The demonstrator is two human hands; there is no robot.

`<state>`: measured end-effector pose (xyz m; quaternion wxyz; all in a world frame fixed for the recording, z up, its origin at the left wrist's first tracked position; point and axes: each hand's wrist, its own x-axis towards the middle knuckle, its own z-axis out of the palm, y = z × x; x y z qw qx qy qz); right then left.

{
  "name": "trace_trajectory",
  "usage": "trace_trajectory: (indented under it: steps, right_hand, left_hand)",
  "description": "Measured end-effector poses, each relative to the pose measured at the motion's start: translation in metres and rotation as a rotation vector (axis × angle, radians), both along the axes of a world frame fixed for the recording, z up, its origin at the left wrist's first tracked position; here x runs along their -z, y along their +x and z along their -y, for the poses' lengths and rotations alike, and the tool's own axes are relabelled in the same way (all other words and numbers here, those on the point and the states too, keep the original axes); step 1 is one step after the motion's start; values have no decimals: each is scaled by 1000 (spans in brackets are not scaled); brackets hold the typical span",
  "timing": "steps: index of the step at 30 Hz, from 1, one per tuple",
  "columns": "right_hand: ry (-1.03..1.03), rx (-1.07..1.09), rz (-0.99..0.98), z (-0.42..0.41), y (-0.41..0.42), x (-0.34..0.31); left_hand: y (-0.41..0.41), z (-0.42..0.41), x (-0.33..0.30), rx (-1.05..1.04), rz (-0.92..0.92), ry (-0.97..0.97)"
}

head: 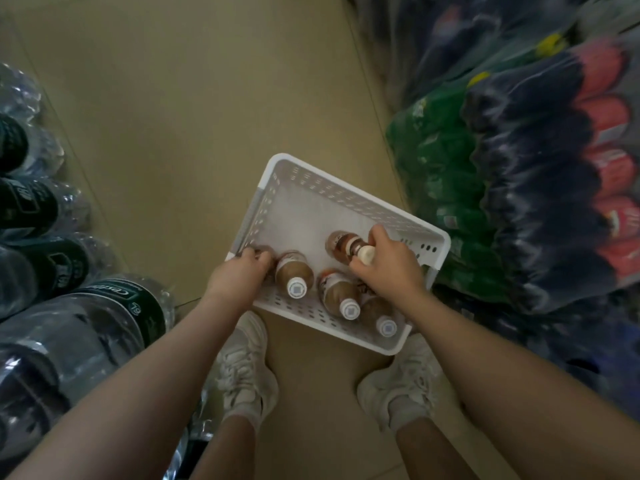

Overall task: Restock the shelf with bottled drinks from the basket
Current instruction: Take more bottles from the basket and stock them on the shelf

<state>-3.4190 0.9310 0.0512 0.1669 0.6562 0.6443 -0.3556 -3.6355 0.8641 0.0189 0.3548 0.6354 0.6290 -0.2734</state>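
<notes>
White basket: perforated plastic basket (pixel 349 188) on the tan floor, far half bare.
Bottles: brown drinks with white caps; three stand (pixel 294 277) along the near wall.
Right hand (pixel 388 261): curled round a fourth brown bottle (pixel 346 249).
Left hand (pixel 242 271): fingers curled over something dark at the basket's left corner, likely another bottle.
Progress: probably midway; several remain.
Hidden: shelf not in view.

Beige tiled floor (pixel 194 109) under me. My white sneakers, left one (pixel 247 368) and right one (pixel 403 386), stand apart, toes toward the top of view. Shrink-wrapped packs of big clear water bottles (pixel 69 327) stacked on my left. Wrapped packs of green soda bottles (pixel 440 188) and dark cola bottles (pixel 540 188) on my right, blurred.
</notes>
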Motion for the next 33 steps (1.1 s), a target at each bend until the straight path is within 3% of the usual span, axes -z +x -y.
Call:
trace_trajectory:
  steps: [3, 7, 17, 25, 33]
  right_hand:
    - [45, 40, -10, -9, 15, -26]
    - [88, -13, 8, -18, 31, -86]
    - [292, 129, 18, -27, 107, -363]
    - [612, 520, 13, 2, 235, -568]
    - [963, 918, 86, 52, 379, -662]
  left_hand:
    - [4, -13, -25, 26, -48, 52]
    - [5, -26, -108, 47, 3, 280]
    - [73, -91, -394, 419, 181, 652]
    - [224, -126, -570, 807, 420, 1024]
    - [407, -122, -683, 945, 662, 1114]
